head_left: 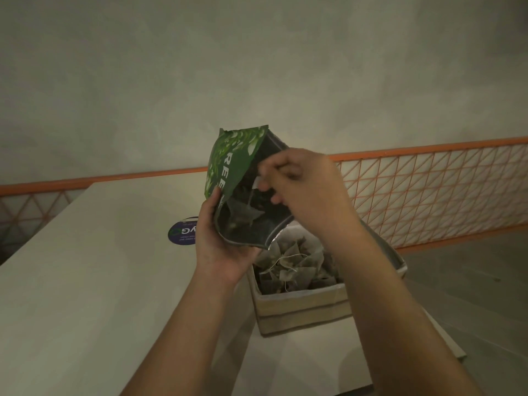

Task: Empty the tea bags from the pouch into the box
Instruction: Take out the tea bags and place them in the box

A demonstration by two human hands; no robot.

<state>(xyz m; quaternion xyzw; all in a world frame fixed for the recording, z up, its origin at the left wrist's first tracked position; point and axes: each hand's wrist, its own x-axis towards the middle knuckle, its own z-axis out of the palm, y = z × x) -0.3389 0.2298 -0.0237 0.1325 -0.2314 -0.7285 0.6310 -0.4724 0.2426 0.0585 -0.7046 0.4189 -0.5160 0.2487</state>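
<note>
So from where I'm watching: far left on the table [85,281] there's a round purple sticker [183,230], not part of the job. Next over, the left hand [220,244] is wrapped around the lower edge of the green pouch [231,167], holding it up off the table and tilted so its open mouth faces me and a bit to the right. The pouch's long side runs up and away from that hand.

The right hand [297,190] is at the mouth, fingers pinched on what looks like a tea bag's string or tag, though it's dim and I can't be totally sure. A tea bag [243,212] hangs inside the pouch just below those fingers.

The bit that matters, I reckon: the box [303,307] sits just below and to the right of the pouch mouth, right under the right forearm, already holding a heap of tea bags. So the right hand is the nearer one, and the bag only needs to come out and down-right to land in it. Looks mostly done to me.
</note>
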